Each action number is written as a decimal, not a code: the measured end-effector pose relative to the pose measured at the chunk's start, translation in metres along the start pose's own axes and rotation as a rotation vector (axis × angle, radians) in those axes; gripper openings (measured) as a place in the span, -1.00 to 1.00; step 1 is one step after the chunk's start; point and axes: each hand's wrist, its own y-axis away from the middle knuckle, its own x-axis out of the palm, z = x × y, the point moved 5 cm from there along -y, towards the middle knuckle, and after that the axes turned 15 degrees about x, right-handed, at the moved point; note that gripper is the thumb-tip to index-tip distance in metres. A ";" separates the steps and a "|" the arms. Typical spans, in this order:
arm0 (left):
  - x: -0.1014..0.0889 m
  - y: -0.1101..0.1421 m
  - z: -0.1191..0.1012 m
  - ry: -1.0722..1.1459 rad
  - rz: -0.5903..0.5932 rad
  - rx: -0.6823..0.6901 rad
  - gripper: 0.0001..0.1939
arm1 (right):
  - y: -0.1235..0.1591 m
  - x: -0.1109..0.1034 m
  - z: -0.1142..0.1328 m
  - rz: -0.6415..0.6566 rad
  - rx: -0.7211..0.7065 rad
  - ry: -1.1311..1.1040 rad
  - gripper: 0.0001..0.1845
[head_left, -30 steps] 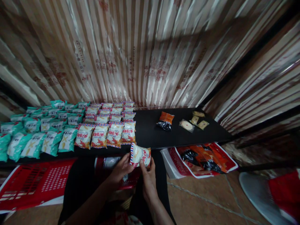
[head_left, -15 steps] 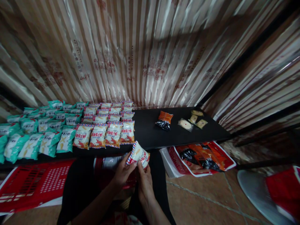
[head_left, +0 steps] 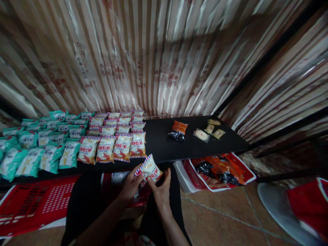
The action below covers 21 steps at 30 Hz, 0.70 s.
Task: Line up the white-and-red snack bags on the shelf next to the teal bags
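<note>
Between my two hands, over my lap at the shelf's front edge, is a small white-and-red snack bag [head_left: 150, 168] with a striped border. My left hand [head_left: 133, 182] grips its left side, thumb on the front. On the right side, my right hand [head_left: 161, 188] has its thumb on the lower front and its fingers behind the far edge. Rows of matching snack bags [head_left: 105, 149] stand on the black shelf [head_left: 164, 148] just beyond. Left of them are rows of teal-and-white snack bags [head_left: 50, 155].
An orange-and-black packet [head_left: 178, 131], a round pale packet [head_left: 201, 135] and several small gold packets [head_left: 218, 133] lie on the shelf's right. Red baskets [head_left: 55, 196] sit below left; an open bag of orange packets [head_left: 222, 171] is below right. A grey stool [head_left: 271, 205] stands far right.
The held snack bag has turned slightly in my hands. My right hand's fingers have spread and shifted up along its right side. The whole view has moved a little.
</note>
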 end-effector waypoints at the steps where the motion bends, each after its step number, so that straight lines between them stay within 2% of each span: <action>1: 0.000 0.000 0.000 0.006 0.016 -0.012 -0.36 | -0.001 -0.003 0.004 -0.028 -0.036 0.059 0.06; 3: 0.000 0.000 -0.004 0.021 0.049 -0.050 -0.36 | -0.002 -0.007 0.015 -0.034 -0.130 0.147 -0.01; 6: 0.001 -0.002 -0.016 -0.013 0.066 -0.085 -0.41 | -0.005 -0.008 0.026 0.062 -0.208 0.207 -0.10; 10: 0.002 -0.006 -0.032 -0.083 0.088 -0.097 -0.52 | -0.010 -0.005 0.031 0.249 -0.128 0.227 -0.11; 15: 0.000 -0.014 -0.031 -0.116 0.098 -0.092 -0.54 | -0.012 -0.002 0.036 0.434 -0.004 0.160 -0.12; 17: 0.000 -0.017 -0.028 -0.134 0.103 -0.072 -0.58 | -0.013 -0.002 0.039 0.463 -0.002 0.122 -0.18; 21: 0.003 -0.025 -0.022 -0.119 0.081 -0.063 -0.59 | -0.021 -0.005 0.044 0.433 0.003 0.074 -0.25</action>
